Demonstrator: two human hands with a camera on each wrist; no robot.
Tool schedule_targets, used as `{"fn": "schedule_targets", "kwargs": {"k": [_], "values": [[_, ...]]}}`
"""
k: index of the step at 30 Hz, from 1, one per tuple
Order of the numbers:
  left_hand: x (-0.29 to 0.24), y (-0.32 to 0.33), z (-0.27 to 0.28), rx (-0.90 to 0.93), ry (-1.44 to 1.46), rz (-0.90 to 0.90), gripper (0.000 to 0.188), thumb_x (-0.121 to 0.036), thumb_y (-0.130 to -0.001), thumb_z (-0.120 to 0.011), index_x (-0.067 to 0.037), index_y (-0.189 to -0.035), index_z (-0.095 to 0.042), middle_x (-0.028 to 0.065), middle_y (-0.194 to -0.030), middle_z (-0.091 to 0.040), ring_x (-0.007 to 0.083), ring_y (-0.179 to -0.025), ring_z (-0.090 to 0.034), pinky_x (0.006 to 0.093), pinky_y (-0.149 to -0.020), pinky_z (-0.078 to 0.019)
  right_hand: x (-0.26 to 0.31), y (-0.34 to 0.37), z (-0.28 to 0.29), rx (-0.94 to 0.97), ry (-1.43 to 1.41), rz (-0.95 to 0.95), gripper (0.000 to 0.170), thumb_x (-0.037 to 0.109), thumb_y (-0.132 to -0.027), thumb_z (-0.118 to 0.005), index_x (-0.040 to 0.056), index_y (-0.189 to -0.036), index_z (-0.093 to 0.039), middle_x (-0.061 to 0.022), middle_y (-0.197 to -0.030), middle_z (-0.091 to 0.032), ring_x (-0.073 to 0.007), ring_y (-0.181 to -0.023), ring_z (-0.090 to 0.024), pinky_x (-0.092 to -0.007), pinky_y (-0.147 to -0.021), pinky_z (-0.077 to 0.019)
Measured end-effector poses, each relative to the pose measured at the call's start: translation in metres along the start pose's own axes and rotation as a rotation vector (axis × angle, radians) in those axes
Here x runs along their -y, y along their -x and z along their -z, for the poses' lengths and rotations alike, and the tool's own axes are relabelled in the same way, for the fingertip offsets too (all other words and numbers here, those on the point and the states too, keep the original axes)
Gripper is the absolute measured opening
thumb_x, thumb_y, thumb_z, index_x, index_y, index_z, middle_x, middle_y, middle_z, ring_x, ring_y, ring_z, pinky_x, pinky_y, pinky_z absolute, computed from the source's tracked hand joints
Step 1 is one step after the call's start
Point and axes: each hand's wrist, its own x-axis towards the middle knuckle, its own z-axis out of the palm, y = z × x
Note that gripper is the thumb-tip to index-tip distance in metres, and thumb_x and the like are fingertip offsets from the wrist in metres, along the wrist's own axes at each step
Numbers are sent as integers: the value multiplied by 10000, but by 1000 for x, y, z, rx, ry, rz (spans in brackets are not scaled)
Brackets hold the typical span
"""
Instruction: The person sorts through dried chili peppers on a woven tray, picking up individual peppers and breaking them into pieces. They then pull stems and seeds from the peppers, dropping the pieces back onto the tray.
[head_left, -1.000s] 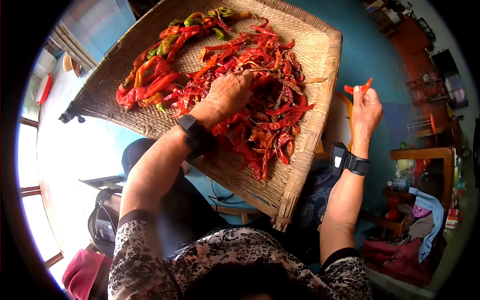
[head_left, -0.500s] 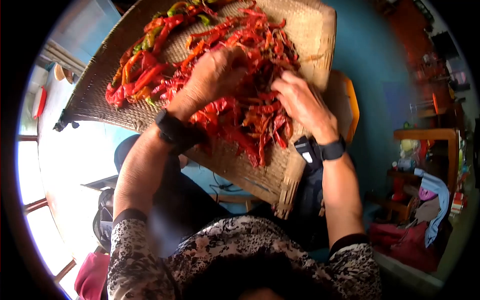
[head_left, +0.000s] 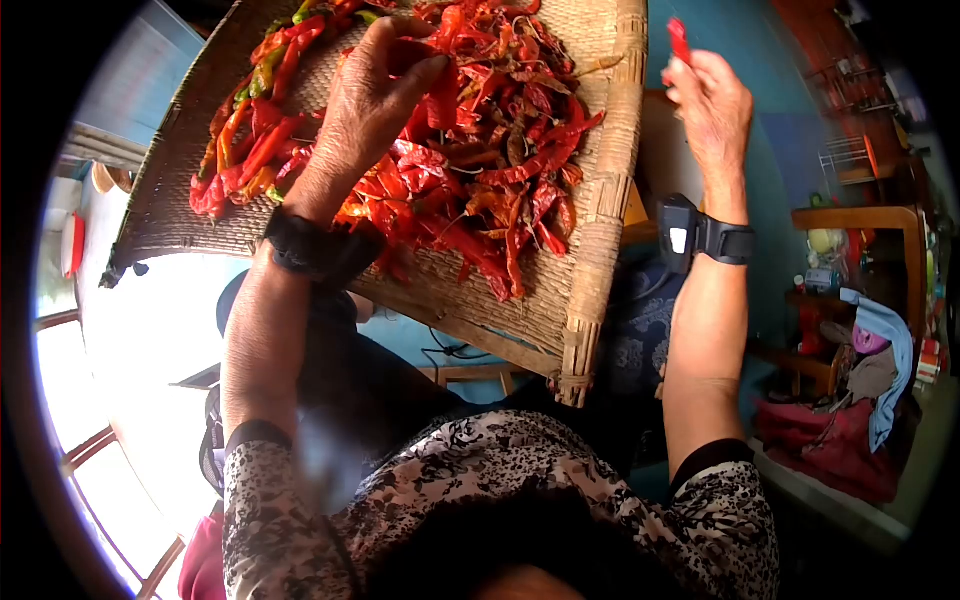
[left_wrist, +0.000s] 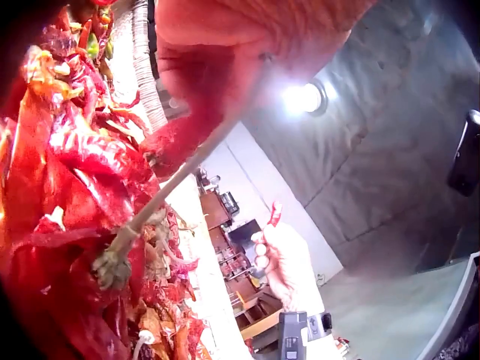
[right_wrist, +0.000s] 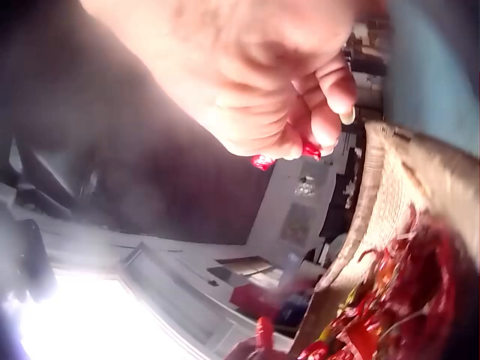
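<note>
We seem mid-sorting: our left hand pinches 1 red pepper over the tray, our right hand 1 chili farther right. Next likely calls for loosening that right pinch.

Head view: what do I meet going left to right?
Long orange pepper → left hand → tray's right rim → right hand → blue cloth.

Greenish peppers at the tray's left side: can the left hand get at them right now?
Likely yes: the left hand is over the same tray, close to the greenish peppers, nothing tall between. It appears to hold a red pepper, so it may need to let go first.
</note>
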Motion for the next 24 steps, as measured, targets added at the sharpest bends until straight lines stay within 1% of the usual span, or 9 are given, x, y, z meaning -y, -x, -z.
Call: {"fn": "schedule_targets", "kwargs": {"k": [2,5,9,13,17,18,19,21,24], "values": [[-4,-2,-3,-30,86,3,294,-122,-922,-597,-42,-1187,-497,50,-943,-644,105,-885,-597,258,-775,-485,-10,-1,17,-19,507,50,205,163,-864,-626,14,-1005,-617,-152,-783,-668,-274,-656,-644,-322,-636,-513],[-16,-2,-10,-49,210,37,328,-154,-895,-642,-29,-1151,-478,71,-876,-648,122,-827,-606,271,-738,-498,-13,6,9,-126,755,290,269,205,-866,-627,37,-1075,-601,-165,-863,-673,-301,-679,-642,-358,-636,-516],[-18,2,-20,53,371,72,297,-122,-903,-625,-50,-1150,-477,47,-893,-612,113,-856,-587,262,-762,-501,36,23,-39,343,-107,68,381,313,-847,-681,50,-1115,-618,-81,-871,-676,-130,-779,-639,-283,-657,-526],[-32,9,-23,109,307,62,263,-75,-902,-608,-37,-1143,-508,28,-922,-606,90,-898,-577,245,-795,-499,61,33,-80,553,-404,-5,312,245,-854,-672,3,-1044,-619,-86,-835,-660,-129,-737,-603,-295,-645,-498],[-29,10,-19,41,366,36,247,-58,-912,-586,-45,-1149,-517,26,-986,-611,95,-897,-581,245,-786,-504,58,27,-98,454,-256,44,232,206,-864,-660,-9,-839,-578,-57,-718,-615,-111,-641,-541,-307,-585,-455],[-28,10,-21,-17,404,-18,201,-120,-923,-587,-37,-1103,-550,45,-915,-631,115,-841,-603,270,-734,-513,60,28,-99,422,-407,5,242,189,-864,-662,2,-771,-540,-43,-676,-585,-91,-622,-516,-278,-566,-434],[-30,11,-15,-21,403,-18,201,-120,-923,-587,-37,-1103,-550,45,-915,-631,115,-841,-603,270,-734,-513,61,26,-99,353,-402,64,176,175,-875,-653,14,-833,-595,-15,-696,-589,-69,-639,-513,-244,-567,-428],[-40,13,-2,225,11,133,308,-273,-935,-582,-17,-1103,-553,61,-991,-626,133,-963,-591,288,-823,-506,78,27,-90,273,-471,-11,151,172,-891,-636,26,-929,-635,10,-747,-609,-55,-647,-516,-215,-581,-433],[-40,21,-5,415,-274,5,484,-449,-862,-607,-22,-1087,-585,120,-1005,-641,235,-970,-622,361,-770,-532,67,22,-78,232,-533,-55,176,196,-909,-619,47,-1000,-639,-6,-852,-655,-40,-693,-567,-185,-563,-444]]}}
